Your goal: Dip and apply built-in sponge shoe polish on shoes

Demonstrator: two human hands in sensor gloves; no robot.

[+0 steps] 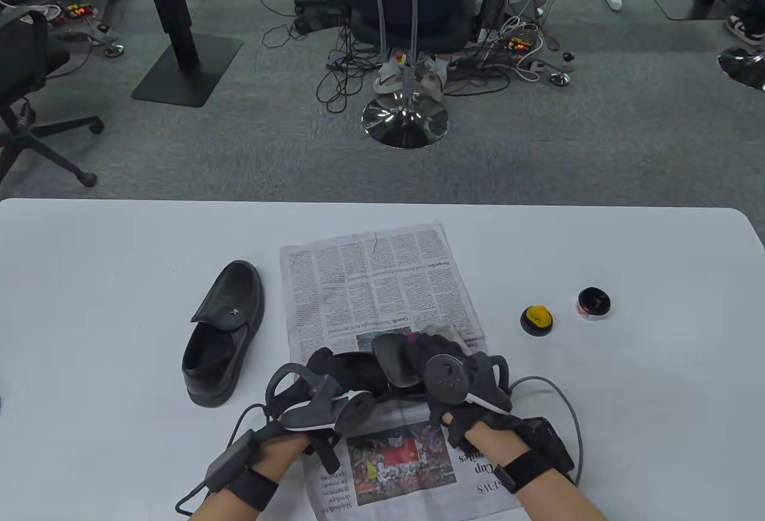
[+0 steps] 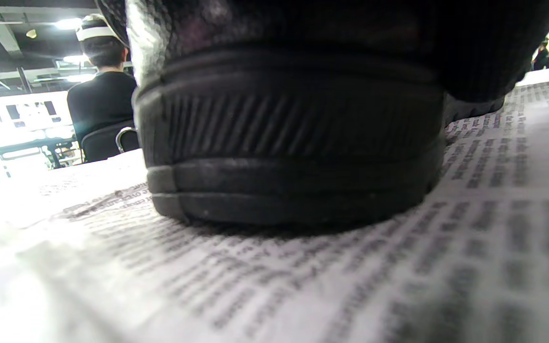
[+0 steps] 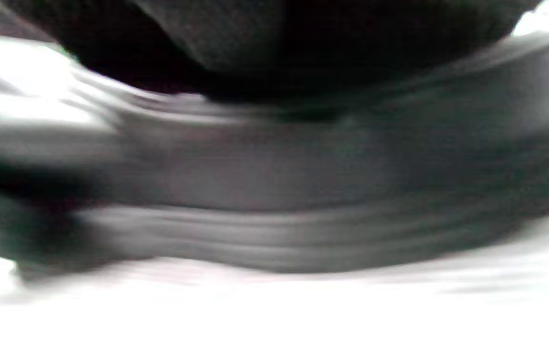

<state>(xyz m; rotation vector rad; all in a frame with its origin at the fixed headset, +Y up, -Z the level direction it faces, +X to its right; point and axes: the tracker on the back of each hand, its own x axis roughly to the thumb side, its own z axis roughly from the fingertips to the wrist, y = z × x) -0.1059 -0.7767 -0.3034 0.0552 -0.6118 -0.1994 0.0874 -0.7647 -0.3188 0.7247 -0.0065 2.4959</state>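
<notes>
Black leather is what I have under both hands: the second shoe [image 1: 358, 368] sits on the newspaper [image 1: 370, 282] at the near edge, and I judge it should stand flat and steady there before any polish goes on. My left hand [image 1: 311, 407] and right hand [image 1: 460, 377] rest on the shoe's two sides, but I cannot tell how the fingers grip. The other shoe [image 1: 222, 336] lies to the left; the yellow sponge applicator [image 1: 536, 320] and open polish tin [image 1: 593, 303] wait well apart on the right.

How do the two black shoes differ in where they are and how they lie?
The shoe on the left lies on the bare table, beside the newspaper; the shoe under the hands stands on the newspaper. No hand touches the left shoe, while the left hand and the right hand are on the other. The left shoe shows whole; the other is mostly hidden. Both are black with thick soles.
</notes>
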